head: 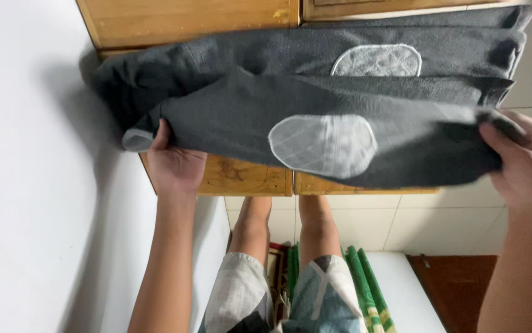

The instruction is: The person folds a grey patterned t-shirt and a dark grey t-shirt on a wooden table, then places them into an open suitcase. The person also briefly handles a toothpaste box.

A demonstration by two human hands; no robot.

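A dark grey garment with two pale grey quilted oval patches is stretched out, folded in layers, between my hands in front of a wooden cabinet. My left hand grips its left end from below, fingers curled into the fabric. My right hand pinches its right edge, thumb on top. The cloth hangs in the air, its upper fold reaching the cabinet front.
The wooden cabinet with two doors stands straight ahead, a white wall at left. Pale floor tiles lie below. My legs in patterned shorts, a green striped cloth and a dark red-brown surface are underneath.
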